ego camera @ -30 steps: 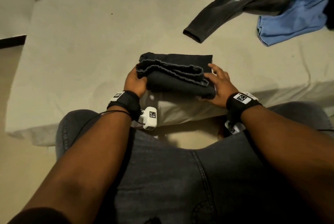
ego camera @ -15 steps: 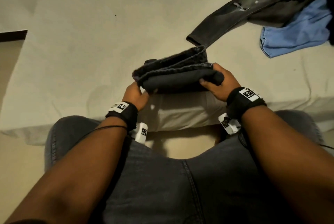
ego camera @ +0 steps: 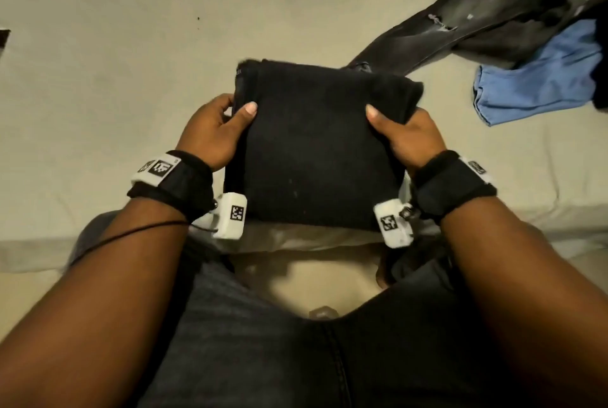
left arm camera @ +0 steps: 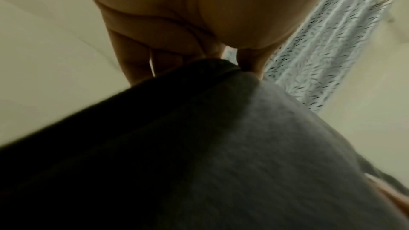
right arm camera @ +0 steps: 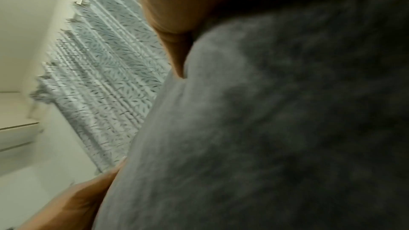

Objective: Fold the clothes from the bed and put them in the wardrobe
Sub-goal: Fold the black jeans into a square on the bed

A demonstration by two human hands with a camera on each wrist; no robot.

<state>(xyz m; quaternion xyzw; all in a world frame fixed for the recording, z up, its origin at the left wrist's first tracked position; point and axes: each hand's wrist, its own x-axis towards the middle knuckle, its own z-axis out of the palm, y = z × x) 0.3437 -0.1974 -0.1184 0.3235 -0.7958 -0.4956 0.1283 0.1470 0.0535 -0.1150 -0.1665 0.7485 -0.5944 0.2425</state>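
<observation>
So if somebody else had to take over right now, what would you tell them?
Left hand: grips the left edge of the folded dark jeans, thumb on top.
Right hand: grips the right edge the same way.
The folded dark jeans are held between both hands above the near edge of the bed.
Done: this one pair is folded into a compact bundle.
Left: carry it to the wardrobe, which is not in view. Then fold the black ripped jeans and the blue garment, both lying unfolded at the bed's far right, and put them away too.
</observation>
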